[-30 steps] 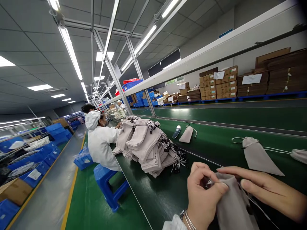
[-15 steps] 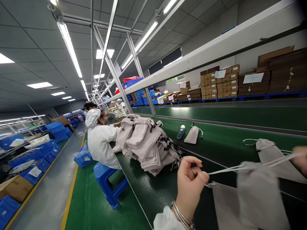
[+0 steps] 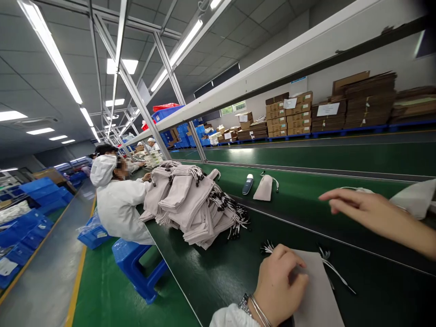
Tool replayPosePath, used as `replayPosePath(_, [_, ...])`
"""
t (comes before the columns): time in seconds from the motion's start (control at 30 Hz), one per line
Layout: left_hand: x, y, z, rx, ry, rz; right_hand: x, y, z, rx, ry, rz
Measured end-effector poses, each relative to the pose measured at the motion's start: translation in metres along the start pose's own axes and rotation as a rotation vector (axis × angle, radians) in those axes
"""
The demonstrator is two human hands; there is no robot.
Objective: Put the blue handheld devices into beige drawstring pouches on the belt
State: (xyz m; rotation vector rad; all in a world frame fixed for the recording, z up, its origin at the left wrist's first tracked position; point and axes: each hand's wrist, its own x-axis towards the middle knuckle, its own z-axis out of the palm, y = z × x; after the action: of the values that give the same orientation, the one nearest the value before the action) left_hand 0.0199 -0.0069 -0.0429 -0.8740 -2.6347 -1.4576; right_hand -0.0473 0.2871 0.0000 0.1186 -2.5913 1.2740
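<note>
My left hand (image 3: pixel 281 284), with bracelets at the wrist, rests at the left edge of a flat grey drawstring bag (image 3: pixel 318 290); its fingers are curled, and whether they grip the cloth is hidden. White cords with black ends stick out at the bag's top. My right hand (image 3: pixel 357 206) hangs over the green belt with fingers stretched out and holds nothing. Behind it lies another grey bag (image 3: pixel 417 197), partly covered by the arm. A large pile of grey bags (image 3: pixel 194 200) sits to the left. Beyond it are a dark blue device with a white cap (image 3: pixel 248 185) and a small grey pouch (image 3: pixel 264 188).
A person in white (image 3: pixel 119 200) sits on the left beside a blue stool (image 3: pixel 139 263). A metal post (image 3: pixel 197 143) and a long white beam (image 3: pixel 245 86) stand beyond the belt. Cardboard boxes (image 3: pixel 289 118) line the back wall.
The bag stretched by its cords between my hands is no longer held up. My left hand has come down onto the flat bag; my right hand has let go of the cord and opened. The view has turned right.
</note>
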Motion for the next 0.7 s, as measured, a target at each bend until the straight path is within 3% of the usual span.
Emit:
replayPosePath(0.1, [0.000, -0.002, 0.002, 0.049, -0.008, 0.019, 0.003, 0.014, 0.037, -0.089, -0.199, -0.003])
replayPosePath(0.23, [-0.001, -0.003, 0.003, 0.098, -0.020, 0.038, 0.000, 0.030, 0.068, -0.124, -0.330, 0.026])
replayPosePath(0.47, [-0.002, -0.003, 0.001, 0.150, -0.068, 0.039, -0.004, 0.043, 0.074, -0.205, -0.348, -0.038])
replayPosePath(0.7, [-0.004, -0.017, 0.010, 0.224, -0.066, 0.077, -0.001, 0.065, 0.081, -0.192, -0.367, -0.042])
